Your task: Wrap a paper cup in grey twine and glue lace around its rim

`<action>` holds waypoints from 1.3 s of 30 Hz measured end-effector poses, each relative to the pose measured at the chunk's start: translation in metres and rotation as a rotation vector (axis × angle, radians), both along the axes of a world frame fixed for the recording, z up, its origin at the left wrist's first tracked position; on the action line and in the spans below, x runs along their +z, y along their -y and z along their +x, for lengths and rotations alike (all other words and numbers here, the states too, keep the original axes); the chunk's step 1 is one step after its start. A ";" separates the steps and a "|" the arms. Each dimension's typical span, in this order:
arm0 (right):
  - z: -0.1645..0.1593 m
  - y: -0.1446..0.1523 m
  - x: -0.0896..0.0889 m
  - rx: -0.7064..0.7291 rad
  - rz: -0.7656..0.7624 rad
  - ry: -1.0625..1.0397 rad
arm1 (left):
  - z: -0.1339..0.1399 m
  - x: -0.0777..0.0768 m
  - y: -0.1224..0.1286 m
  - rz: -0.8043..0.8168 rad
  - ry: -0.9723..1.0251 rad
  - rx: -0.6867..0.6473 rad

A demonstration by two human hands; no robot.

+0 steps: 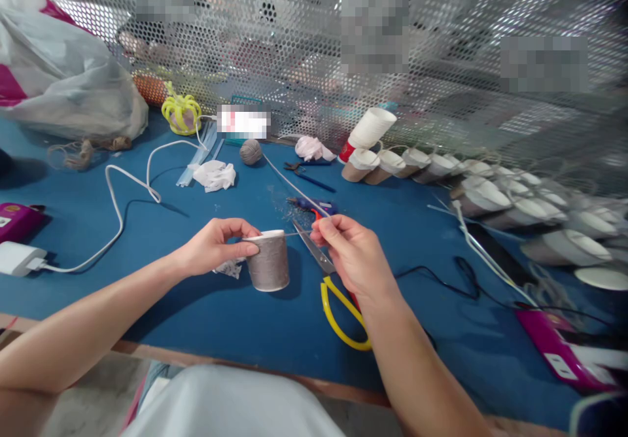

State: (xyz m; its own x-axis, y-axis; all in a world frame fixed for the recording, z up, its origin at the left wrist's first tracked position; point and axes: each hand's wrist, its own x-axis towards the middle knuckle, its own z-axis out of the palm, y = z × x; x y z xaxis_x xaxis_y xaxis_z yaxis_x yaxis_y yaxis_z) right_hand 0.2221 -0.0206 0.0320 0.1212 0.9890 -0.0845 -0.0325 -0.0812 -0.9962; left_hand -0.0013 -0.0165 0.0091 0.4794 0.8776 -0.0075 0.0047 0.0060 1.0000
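Note:
My left hand (220, 246) pinches the rim of a paper cup (269, 263) wrapped in grey-brown cord, its white rim and base edge showing. A thin strand of cord runs from the cup's top to my right hand (350, 250), whose thumb and fingers are closed on it. From there the cord (289, 182) stretches back to a grey ball of cord (250, 152). Beneath my right hand lie scissors (331, 293) with yellow handles, partly covered by it. Just beyond them is a blue glue gun (314, 205) with a red trigger.
Several cord-wrapped cups (483, 195) line the right side, near a stack of white cups (373, 127). Pliers (309, 176), glue sticks (199, 152) and crumpled tissue (214, 175) lie behind. A white cable (118, 208) crosses the left. Purple power strips (554, 349) sit at both sides.

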 end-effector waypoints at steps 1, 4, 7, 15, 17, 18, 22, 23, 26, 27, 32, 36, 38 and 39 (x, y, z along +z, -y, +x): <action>0.000 0.000 -0.001 0.007 0.001 0.011 | 0.000 0.001 0.000 -0.007 0.009 -0.005; 0.001 -0.001 -0.005 0.030 -0.002 0.045 | 0.000 0.002 0.001 -0.029 0.037 -0.026; 0.001 -0.001 -0.009 0.048 -0.010 0.088 | 0.000 0.002 0.002 -0.033 0.052 -0.042; -0.004 0.001 -0.017 0.118 -0.015 0.158 | -0.001 0.005 0.004 -0.041 0.121 -0.064; -0.006 0.002 -0.017 0.149 -0.017 0.168 | -0.001 0.006 0.004 -0.064 0.156 -0.072; -0.007 0.002 -0.017 0.162 -0.017 0.169 | -0.001 0.006 0.005 -0.076 0.171 -0.074; -0.011 0.004 -0.020 0.194 -0.004 0.146 | -0.002 0.007 0.005 -0.118 0.221 -0.093; -0.012 0.004 -0.021 0.200 -0.002 0.136 | -0.002 0.007 0.005 -0.125 0.230 -0.096; -0.016 0.006 -0.024 0.219 -0.007 0.107 | -0.002 0.008 0.005 -0.139 0.243 -0.095; -0.017 0.007 -0.025 0.227 -0.012 0.097 | -0.002 0.009 0.005 -0.141 0.244 -0.092; -0.023 0.012 -0.020 0.235 -0.045 0.000 | -0.002 0.010 0.006 -0.152 0.264 -0.087; -0.025 0.015 -0.016 0.225 -0.063 -0.117 | -0.003 0.009 0.005 -0.174 0.287 -0.100; -0.025 0.015 -0.015 0.224 -0.061 -0.159 | -0.003 0.009 0.005 -0.182 0.302 -0.118; -0.025 0.015 -0.016 0.223 -0.054 -0.175 | -0.003 0.010 0.005 -0.185 0.309 -0.128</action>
